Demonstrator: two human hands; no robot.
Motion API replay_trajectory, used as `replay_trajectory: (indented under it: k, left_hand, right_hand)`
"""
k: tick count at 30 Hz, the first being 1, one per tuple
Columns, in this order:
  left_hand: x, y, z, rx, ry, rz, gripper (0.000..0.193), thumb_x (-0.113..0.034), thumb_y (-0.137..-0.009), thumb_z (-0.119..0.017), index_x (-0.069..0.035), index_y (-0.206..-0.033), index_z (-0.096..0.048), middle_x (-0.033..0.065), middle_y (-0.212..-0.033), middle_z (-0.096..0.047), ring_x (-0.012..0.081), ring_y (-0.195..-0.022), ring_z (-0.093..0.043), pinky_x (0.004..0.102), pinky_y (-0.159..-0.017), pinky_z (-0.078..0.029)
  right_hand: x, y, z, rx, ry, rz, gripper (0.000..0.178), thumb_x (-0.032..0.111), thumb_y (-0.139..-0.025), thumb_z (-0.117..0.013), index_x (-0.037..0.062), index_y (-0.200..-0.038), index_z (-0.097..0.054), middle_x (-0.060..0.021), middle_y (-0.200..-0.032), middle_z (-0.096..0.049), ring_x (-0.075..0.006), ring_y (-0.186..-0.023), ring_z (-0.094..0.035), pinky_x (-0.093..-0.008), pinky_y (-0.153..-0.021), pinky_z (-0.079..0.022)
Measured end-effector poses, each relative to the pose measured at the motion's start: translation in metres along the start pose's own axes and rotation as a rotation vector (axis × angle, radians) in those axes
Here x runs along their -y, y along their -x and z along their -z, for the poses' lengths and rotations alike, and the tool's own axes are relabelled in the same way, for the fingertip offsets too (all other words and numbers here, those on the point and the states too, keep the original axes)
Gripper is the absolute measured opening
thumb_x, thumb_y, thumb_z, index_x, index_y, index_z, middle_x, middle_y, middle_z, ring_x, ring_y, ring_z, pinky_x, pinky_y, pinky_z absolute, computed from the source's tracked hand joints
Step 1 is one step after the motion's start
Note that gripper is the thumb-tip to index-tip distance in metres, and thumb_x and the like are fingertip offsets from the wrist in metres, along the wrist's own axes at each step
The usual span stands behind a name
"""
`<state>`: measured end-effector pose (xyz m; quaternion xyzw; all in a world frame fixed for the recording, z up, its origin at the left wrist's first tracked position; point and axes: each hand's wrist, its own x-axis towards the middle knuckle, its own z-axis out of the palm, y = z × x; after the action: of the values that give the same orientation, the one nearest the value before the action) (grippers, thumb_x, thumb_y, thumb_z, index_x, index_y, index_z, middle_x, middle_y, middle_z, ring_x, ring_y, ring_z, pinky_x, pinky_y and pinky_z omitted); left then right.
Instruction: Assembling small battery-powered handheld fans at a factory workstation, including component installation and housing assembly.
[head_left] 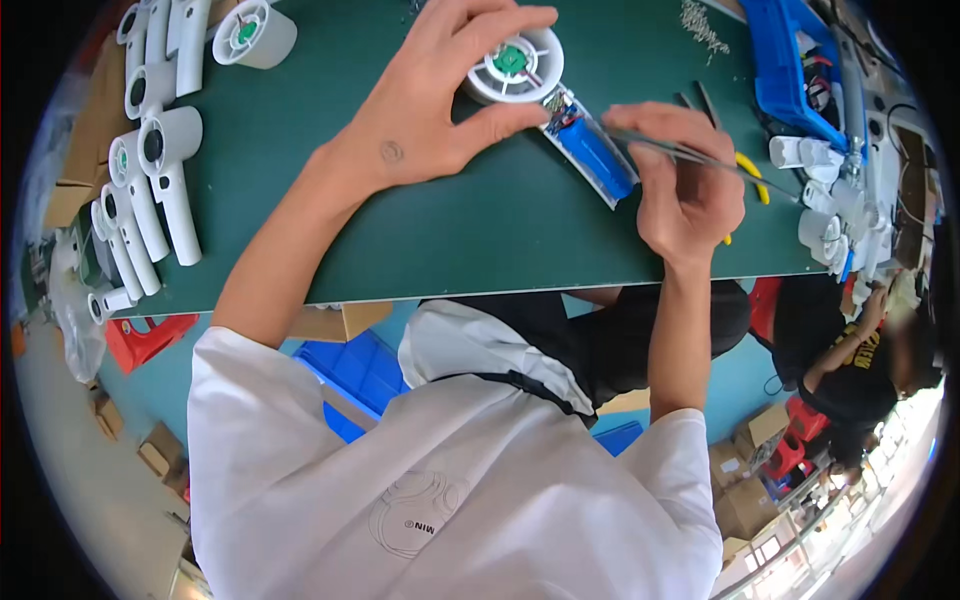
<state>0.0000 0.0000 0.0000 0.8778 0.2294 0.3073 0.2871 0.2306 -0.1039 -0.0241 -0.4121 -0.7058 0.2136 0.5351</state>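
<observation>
A dark green worktop (pixel 450 240) is seen. White fan housings (pixel 165 175) are lined up at the upper left. The opened fan (pixel 545 95) is white with a green board and blue battery. A blue tray (pixel 785 60) is at upper right; yellow-handled pliers (pixel 750 175) below it.

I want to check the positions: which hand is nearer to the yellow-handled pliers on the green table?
Right. The right hand is just beside the yellow-handled pliers, holding tweezers. The left hand is farther away, on the white round fan head.

Brown cardboard boxes (pixel 752 470) on the floor, lower right
</observation>
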Motion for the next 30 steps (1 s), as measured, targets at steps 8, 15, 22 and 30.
replay_trajectory:
  k: [8, 15, 22, 30]
  left_hand:
    - [0.056, -0.01, -0.049, -0.359, 0.381, -0.572, 0.069, -0.013, -0.068, -0.083, -0.001, -0.129, -0.054, 0.0184, -0.119, -0.051, 0.0328, -0.109, -0.052, 0.0361, -0.095, -0.043]
    - [0.053, -0.007, -0.05, -0.368, 0.446, -0.53, 0.07, -0.012, -0.067, -0.084, -0.001, -0.129, -0.054, 0.0187, -0.119, -0.051, 0.0333, -0.109, -0.052, 0.0366, -0.095, -0.043]
    - [0.056, -0.007, -0.051, -0.364, 0.441, -0.546, 0.07, -0.012, -0.067, -0.084, -0.001, -0.129, -0.054, 0.0191, -0.12, -0.051, 0.0339, -0.11, -0.052, 0.0371, -0.096, -0.043]
    - [0.063, -0.007, -0.053, -0.377, 0.443, -0.614, 0.071, -0.011, -0.067, -0.084, -0.002, -0.131, -0.053, 0.0188, -0.122, -0.05, 0.0335, -0.112, -0.051, 0.0376, -0.097, -0.042]
  right_hand:
    - [-0.006, -0.006, -0.017, -0.066, 0.046, 0.046, 0.023, -0.013, -0.075, -0.067, -0.0023, -0.095, -0.068, -0.0131, -0.093, -0.07, -0.0223, -0.079, -0.068, -0.0271, -0.07, -0.055]
    - [-0.005, -0.005, -0.02, -0.043, 0.137, -0.022, 0.021, -0.008, -0.076, -0.069, 0.0034, -0.094, -0.071, -0.0084, -0.094, -0.071, -0.02, -0.076, -0.068, -0.0243, -0.067, -0.055]
    - [-0.009, -0.005, -0.016, -0.027, 0.005, -0.037, 0.017, -0.007, -0.086, -0.063, -0.0034, -0.102, -0.062, -0.0139, -0.097, -0.068, -0.021, -0.086, -0.068, -0.0282, -0.077, -0.055]
    - [-0.014, -0.008, -0.013, 0.03, -0.185, -0.148, 0.015, -0.001, -0.093, -0.057, -0.0055, -0.108, -0.055, -0.0189, -0.1, -0.066, -0.024, -0.091, -0.068, -0.0329, -0.084, -0.055]
